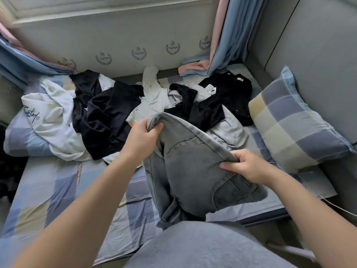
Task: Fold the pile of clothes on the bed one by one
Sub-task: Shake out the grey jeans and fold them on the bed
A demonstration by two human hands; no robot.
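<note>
Jeans (193, 171) gripped at the waistband by left hand (144, 138) and right hand (249, 167) over checked bed (63, 190); pile (108, 113) far, pillow (293, 128) right.

Both forearms extended forward; left hand (144, 134) and right hand (249, 167) curled, jeans (193, 171) edge gripped by each.

checked pillow (293, 124) beside blue curtain (224, 35).

Unclear script wordmark, © sign — white shirt (58, 132)
</note>
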